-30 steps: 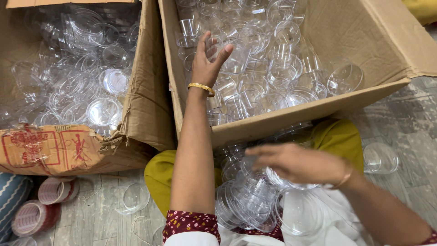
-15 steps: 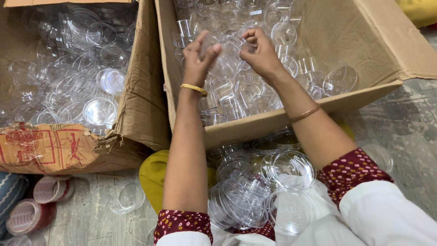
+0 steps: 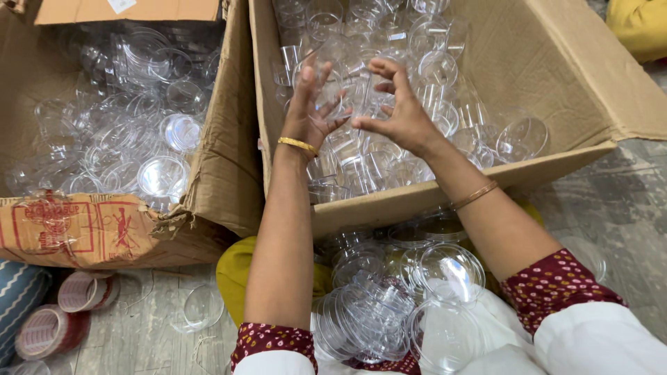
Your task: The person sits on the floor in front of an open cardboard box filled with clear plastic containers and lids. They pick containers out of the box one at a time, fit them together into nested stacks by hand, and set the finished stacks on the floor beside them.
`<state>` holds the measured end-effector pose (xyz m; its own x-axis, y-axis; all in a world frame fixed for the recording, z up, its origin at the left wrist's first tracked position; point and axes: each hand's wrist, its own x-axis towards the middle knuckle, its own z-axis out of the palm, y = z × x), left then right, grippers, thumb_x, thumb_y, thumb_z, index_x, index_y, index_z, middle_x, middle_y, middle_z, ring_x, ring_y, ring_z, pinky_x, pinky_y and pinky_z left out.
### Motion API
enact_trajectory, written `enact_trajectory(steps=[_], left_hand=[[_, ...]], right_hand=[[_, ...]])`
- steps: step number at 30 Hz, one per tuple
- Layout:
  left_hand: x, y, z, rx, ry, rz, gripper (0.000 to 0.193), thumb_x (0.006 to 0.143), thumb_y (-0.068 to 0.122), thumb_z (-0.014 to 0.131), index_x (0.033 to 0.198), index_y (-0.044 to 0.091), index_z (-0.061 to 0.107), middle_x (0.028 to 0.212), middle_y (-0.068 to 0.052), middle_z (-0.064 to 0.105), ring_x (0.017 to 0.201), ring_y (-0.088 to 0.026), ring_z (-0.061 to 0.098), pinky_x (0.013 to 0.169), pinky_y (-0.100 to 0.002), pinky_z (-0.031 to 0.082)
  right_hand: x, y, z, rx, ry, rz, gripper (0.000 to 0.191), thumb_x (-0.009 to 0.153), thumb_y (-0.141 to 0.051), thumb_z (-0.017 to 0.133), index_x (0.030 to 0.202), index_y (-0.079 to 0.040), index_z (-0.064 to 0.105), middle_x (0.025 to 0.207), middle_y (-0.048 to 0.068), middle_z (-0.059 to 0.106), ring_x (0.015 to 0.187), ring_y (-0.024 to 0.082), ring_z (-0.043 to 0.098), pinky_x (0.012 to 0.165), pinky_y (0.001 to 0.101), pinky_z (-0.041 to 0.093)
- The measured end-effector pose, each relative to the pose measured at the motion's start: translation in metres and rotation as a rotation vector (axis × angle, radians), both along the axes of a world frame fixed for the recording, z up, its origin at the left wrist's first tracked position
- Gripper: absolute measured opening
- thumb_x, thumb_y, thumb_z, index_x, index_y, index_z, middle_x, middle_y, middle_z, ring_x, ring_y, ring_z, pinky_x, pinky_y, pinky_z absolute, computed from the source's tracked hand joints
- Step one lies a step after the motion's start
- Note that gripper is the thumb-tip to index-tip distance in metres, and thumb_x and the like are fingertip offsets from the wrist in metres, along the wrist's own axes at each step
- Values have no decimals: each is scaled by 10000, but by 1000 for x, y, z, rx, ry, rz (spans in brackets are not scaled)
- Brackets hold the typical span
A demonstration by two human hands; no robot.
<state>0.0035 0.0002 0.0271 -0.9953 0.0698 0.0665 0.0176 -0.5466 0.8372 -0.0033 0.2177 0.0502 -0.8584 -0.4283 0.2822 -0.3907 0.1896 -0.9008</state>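
Near: clear round lids heaped in lap, close for reach | Mid: left hand and right hand, fingers spread, gripping nothing discernible | Beneath fingertips: clear cups | Beyond: cardboard box containing them

Clear plastic cups in right cardboard box: glossy, smooth, transparent w/ bright glare; box walls matt brown, rough, creased. Left cardboard box: same matt board, torn at corner, glossy tape on front; clear plastic lids inside shiny. Left hand & right hand each w/ polished metal bangle at wrist; tape rolls glossy; floor matt, grainy.
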Motion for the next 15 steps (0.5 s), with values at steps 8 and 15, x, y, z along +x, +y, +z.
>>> enact_trajectory(steps=[8,15], left_hand=[[-17,-3,-19,-25,-146,27,1020,769,709,684,1586,179,379,1464,-193,499,1188,-351,612,884,-523,609],[-9,2,-17,-88,-114,-126,1053,710,591,782,1565,217,295,1542,-33,376,1224,-326,539,892,-508,580]], right_hand=[[-6,2,8,-173,29,-64,973,793,-406,865,1607,-250,355,1583,144,272,1568,402,324,1230,583,387],[-10,5,2,168,77,65,1025,835,-492,788,1680,-374,219,1646,170,242,1540,445,308,1205,577,394]])
